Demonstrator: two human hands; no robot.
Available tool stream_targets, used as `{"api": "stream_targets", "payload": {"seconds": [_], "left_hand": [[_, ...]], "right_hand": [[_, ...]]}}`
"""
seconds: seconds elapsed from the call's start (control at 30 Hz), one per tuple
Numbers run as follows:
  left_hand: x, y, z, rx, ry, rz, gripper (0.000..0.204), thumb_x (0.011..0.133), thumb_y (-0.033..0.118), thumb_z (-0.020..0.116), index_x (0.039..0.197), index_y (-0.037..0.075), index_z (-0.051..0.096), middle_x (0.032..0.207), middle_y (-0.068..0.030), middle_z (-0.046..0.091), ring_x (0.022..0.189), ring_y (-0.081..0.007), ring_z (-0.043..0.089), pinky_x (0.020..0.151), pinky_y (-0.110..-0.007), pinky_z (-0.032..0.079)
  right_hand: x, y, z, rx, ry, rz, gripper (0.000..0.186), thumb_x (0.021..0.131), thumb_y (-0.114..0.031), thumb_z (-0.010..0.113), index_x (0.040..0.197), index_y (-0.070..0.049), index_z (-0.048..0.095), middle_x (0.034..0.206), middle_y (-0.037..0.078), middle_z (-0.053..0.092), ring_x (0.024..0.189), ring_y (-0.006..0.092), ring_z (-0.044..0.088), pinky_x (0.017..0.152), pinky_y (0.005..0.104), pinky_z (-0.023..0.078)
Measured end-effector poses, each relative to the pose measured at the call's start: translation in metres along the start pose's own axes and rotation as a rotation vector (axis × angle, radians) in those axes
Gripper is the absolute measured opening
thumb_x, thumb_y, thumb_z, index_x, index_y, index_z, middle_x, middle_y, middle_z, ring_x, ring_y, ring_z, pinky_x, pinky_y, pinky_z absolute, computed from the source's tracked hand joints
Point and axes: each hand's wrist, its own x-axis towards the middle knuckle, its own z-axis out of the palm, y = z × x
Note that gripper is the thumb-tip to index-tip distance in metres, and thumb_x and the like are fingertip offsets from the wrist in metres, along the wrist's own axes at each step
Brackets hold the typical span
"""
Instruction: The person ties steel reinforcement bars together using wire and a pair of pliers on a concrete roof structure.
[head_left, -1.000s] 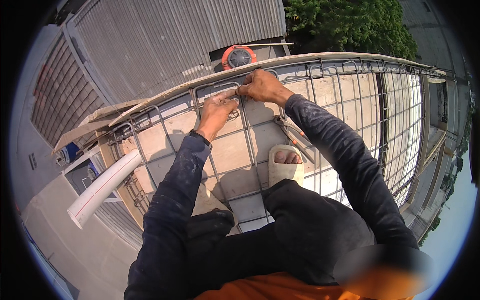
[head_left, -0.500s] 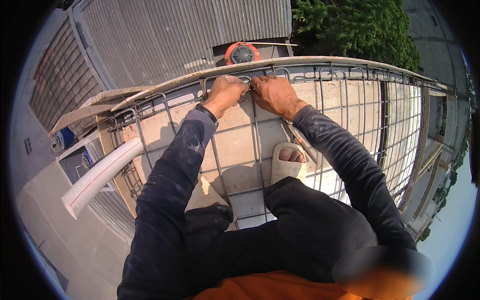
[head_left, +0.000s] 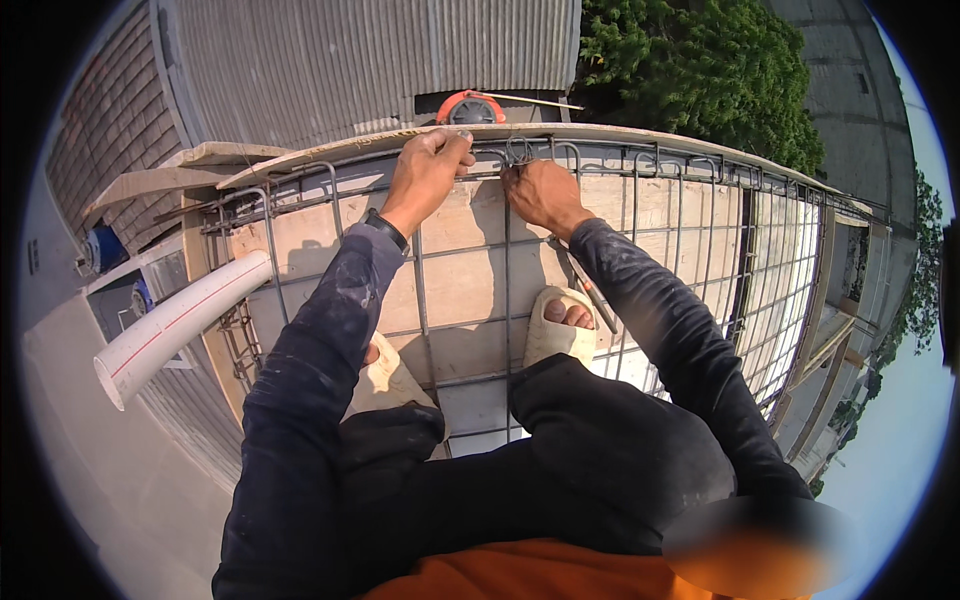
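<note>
You are holding both hands over the far edge of the rebar (head_left: 507,270), probably so your fingers are reaching the top bars. Your right hand (head_left: 547,193) is bending its fingers inward, seemingly gripping the wire (head_left: 518,150), whose loops are standing just above those fingertips, beside the top bar. Your left hand (head_left: 425,178) is holding its fingertips narrow, left of the loops and apart from them; whether anything thin is lying between them, you cannot tell. The pliers (head_left: 594,296) are resting beside your right sandal (head_left: 548,345), likely for easy reach.
</note>
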Motion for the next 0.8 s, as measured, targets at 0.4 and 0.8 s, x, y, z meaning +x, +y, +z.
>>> {"api": "stream_targets", "payload": {"seconds": [0.4,0.8], "left_hand": [[-0.014,-0.051,0.021,0.121,-0.053,0.077,0.038,0.097,0.026,0.064,0.121,-0.003,0.074,0.095,-0.0095,0.078,0.088,-0.0156,0.073,0.083,-0.031,0.055],[-0.019,-0.056,0.06,0.126,0.053,0.072,0.031,0.097,0.022,0.062,0.12,0.007,0.076,0.108,-0.0182,0.079,0.102,-0.0346,0.076,0.092,-0.042,0.057]], "right_hand": [[-0.041,-0.005,-0.005,1.053,-0.134,0.519,0.036,0.104,-0.042,0.068,0.1,-0.006,0.073,0.077,0.003,0.066,0.059,0.0134,0.059,0.05,0.0302,0.043],[-0.218,0.104,0.02,0.049,0.036,0.397,0.063,0.088,-0.05,0.083,0.129,-0.004,0.07,0.119,0.02,0.071,0.113,0.0386,0.065,0.094,0.0475,0.054]]}}
